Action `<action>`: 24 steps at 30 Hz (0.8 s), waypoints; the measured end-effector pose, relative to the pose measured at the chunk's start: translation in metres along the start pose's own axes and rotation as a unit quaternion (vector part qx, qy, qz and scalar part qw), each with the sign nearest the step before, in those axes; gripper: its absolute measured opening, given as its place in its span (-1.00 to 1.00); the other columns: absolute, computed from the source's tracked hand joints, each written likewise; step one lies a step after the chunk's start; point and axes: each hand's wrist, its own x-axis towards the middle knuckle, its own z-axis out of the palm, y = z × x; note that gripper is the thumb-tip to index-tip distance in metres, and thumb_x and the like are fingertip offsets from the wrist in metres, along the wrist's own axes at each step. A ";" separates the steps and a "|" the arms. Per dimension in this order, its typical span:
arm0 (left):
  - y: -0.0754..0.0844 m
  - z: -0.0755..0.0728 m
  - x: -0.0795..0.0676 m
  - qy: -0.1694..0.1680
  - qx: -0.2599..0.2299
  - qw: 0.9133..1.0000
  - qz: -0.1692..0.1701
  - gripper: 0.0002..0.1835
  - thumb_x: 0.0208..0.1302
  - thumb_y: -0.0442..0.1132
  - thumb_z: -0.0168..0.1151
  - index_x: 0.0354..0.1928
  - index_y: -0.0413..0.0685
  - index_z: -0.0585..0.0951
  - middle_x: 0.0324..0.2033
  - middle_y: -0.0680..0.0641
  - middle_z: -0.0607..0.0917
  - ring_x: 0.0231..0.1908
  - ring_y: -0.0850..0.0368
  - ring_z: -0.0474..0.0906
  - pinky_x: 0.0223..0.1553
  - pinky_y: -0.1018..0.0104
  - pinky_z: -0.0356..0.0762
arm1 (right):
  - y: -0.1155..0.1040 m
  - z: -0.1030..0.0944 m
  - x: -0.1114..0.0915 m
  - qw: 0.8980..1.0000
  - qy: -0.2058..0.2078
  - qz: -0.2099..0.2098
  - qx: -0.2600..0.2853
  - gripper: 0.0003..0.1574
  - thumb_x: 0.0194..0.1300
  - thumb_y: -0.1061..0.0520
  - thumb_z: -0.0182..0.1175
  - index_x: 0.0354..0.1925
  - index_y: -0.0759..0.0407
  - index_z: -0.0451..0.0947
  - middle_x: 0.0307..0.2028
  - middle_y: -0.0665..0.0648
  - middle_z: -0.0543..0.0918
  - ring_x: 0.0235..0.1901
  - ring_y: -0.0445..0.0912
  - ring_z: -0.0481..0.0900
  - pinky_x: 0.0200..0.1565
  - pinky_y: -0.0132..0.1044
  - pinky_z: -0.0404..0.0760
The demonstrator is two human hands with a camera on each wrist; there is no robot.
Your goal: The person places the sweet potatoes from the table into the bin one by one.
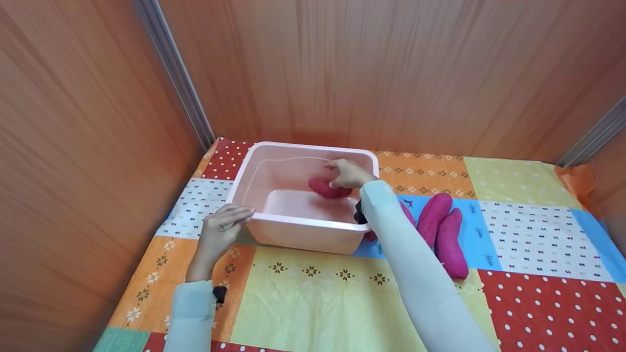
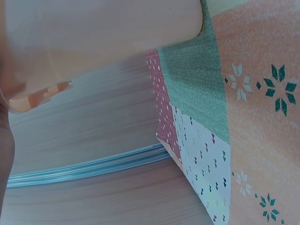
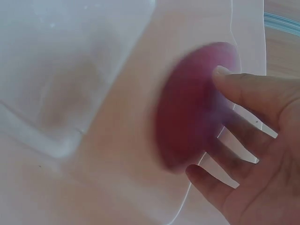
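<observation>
A pale pink plastic tub (image 1: 288,234) stands on the table. My left hand (image 1: 221,232) holds its near left corner, fingers over the rim and thumb below. Inside the tub's right half is a magenta sweet potato (image 1: 325,188), blurred in the right wrist view. My right hand (image 1: 349,174) reaches over the right side, just above that sweet potato. In the right wrist view its fingers (image 3: 234,161) are spread and nearly straight, and the thumb overlaps the sweet potato's upper end. Only a sliver of my left hand (image 2: 5,145) shows in the left wrist view.
Right of the tub lie several more sweet potatoes (image 1: 452,244), partly hidden behind my right sleeve (image 1: 415,264). A patchwork-print cloth (image 1: 303,303) covers the table. Wood-grain panels (image 1: 342,73) rise behind and at the left, joined by a metal corner strip (image 1: 178,73).
</observation>
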 end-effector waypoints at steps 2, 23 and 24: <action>-0.001 0.001 0.000 0.004 0.000 1.000 0.006 -0.74 0.05 -0.52 0.36 -0.19 -0.16 0.75 -0.22 -0.07 0.79 -0.11 0.05 0.66 0.01 0.66 0.51 | 0.000 0.001 -0.001 1.000 0.002 0.010 0.004 -0.23 0.25 0.26 0.26 0.39 0.02 0.28 0.33 0.17 0.38 0.21 0.11 0.40 0.17 -0.07 0.58; 0.037 -0.004 0.006 0.013 0.007 1.000 0.028 -0.74 -0.06 -0.68 0.32 -0.26 -0.39 0.71 -0.29 -0.27 0.76 -0.19 -0.23 0.64 -0.01 0.70 0.50 | -0.004 -0.001 -0.004 1.000 -0.007 0.012 0.020 -0.25 0.26 0.16 0.28 0.38 0.04 0.29 0.31 0.22 0.40 0.21 0.11 0.41 0.15 -0.09 0.60; 0.036 -0.004 0.006 0.013 0.007 1.000 0.027 -0.74 -0.05 -0.68 0.32 -0.25 -0.39 0.71 -0.28 -0.27 0.76 -0.19 -0.23 0.64 -0.01 0.69 0.50 | -0.004 -0.001 -0.003 1.000 -0.008 0.011 0.019 -0.25 0.27 0.15 0.27 0.38 0.06 0.29 0.30 0.23 0.40 0.19 0.11 0.43 0.14 -0.10 0.61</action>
